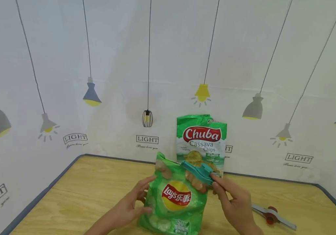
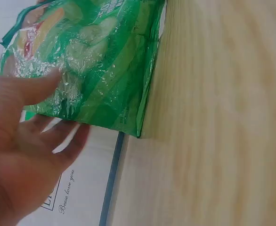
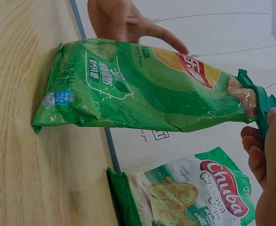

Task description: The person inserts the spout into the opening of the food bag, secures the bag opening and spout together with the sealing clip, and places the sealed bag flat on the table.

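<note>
Hands (image 1: pixel 234 199) holding Lay's bag (image 1: pixel 176 195), teal clip (image 1: pixel 199 173)

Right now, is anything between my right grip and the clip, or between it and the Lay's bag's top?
Nothing visible: your right grip pinches the clip, which is at the top of the Lay's bag. The Chuba bag stands behind.

I see the right hand (image 3: pixel 275 157) gripping a teal clip (image 3: pixel 261 100) at the top of a green chip bag (image 3: pixel 142 94). I make out the left hand (image 3: pixel 119 21) along the bag's far side. A Chuba Cassava Chips bag (image 3: pixel 180 195) stands nearby on the wooden table (image 3: pixel 15 155), before a white wall (image 3: pixel 208 40).
</note>
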`<act>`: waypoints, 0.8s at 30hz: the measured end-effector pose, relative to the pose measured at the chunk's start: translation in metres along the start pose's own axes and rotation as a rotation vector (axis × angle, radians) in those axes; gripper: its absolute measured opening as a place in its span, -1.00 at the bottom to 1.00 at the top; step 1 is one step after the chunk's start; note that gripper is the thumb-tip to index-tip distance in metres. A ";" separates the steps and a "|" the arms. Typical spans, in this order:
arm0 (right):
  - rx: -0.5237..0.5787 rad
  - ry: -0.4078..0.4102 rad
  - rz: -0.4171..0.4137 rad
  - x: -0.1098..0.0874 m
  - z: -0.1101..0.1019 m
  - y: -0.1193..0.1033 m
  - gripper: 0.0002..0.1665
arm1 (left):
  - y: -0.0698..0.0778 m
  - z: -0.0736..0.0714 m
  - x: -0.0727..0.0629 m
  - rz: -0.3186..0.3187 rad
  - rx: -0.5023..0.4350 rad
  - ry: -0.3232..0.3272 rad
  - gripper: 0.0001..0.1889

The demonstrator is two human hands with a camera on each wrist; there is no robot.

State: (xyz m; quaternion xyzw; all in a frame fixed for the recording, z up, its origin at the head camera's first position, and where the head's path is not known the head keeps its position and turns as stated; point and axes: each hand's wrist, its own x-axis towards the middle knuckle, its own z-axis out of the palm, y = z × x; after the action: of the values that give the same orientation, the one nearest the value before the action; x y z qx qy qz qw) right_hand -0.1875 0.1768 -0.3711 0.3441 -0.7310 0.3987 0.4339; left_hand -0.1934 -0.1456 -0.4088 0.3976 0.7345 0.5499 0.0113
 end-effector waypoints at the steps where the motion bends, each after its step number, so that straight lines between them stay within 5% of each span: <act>1: 0.003 -0.006 0.005 0.000 -0.001 0.000 -0.65 | -0.001 0.001 -0.003 -0.028 0.000 -0.045 -0.18; 6: 0.026 -0.044 0.054 0.000 -0.005 -0.004 -0.52 | -0.001 0.005 -0.008 -0.163 0.024 -0.147 -0.09; 15: 0.025 -0.182 0.187 -0.027 -0.003 -0.014 -0.25 | -0.005 0.010 -0.015 -0.114 0.009 -0.094 -0.11; 19: 0.111 -0.282 0.227 -0.043 -0.001 -0.019 -0.09 | -0.005 0.010 -0.017 -0.102 0.009 -0.091 -0.11; 24: 0.225 -0.424 0.122 -0.057 0.010 -0.016 -0.08 | -0.004 0.006 -0.022 -0.179 0.016 -0.070 -0.09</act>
State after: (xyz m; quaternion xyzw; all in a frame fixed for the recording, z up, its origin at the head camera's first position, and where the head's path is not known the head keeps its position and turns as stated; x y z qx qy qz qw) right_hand -0.1552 0.1700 -0.4211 0.4214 -0.7763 0.4218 0.2049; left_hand -0.1777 -0.1542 -0.4236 0.3496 0.7705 0.5266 0.0827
